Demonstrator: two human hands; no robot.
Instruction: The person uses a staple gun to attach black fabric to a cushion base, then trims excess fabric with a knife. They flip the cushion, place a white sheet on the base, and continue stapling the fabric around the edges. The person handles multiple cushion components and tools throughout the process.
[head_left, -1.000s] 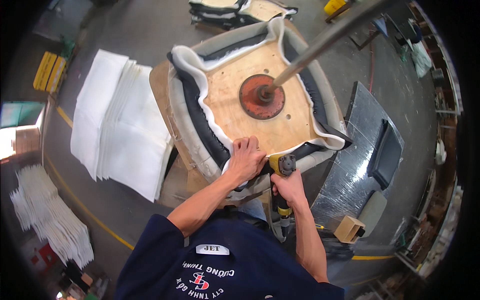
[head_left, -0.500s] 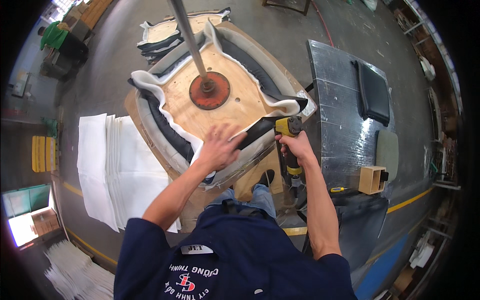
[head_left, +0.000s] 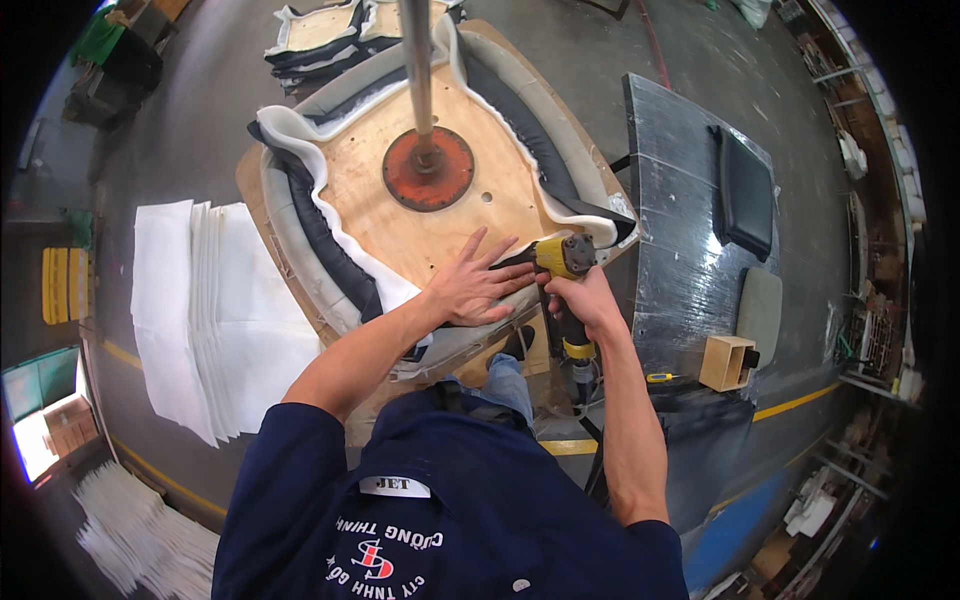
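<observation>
A plywood seat panel [head_left: 360, 190] lies with white padding [head_left: 345, 245] and a black cover [head_left: 510, 125] around its edges, inside a grey padded rim [head_left: 585, 150]. A red round plate [head_left: 400, 180] on a metal rod [head_left: 416, 60] rests on the plywood. My left hand [head_left: 478, 285] lies flat with fingers spread over the near edge, on the black cover. In my right hand [head_left: 590, 305], closed round its handle, is a yellow and black staple gun [head_left: 565, 256]. Its nose points left, close to my left fingertips; whether it touches the cover is hard to see.
At right stands a plastic-wrapped table [head_left: 670, 180] bearing a black cushion [head_left: 747, 195], a grey-green pad [head_left: 760, 305], an open wooden box [head_left: 716, 362] and a small yellow-handled tool [head_left: 660, 378]. White sheets [head_left: 165, 300] are stacked at left. More padded panels [head_left: 315, 30] lie behind.
My left hand has moved right along the near edge, its fingers spreading flat. The staple gun has shifted left toward it. My view has moved slightly.
</observation>
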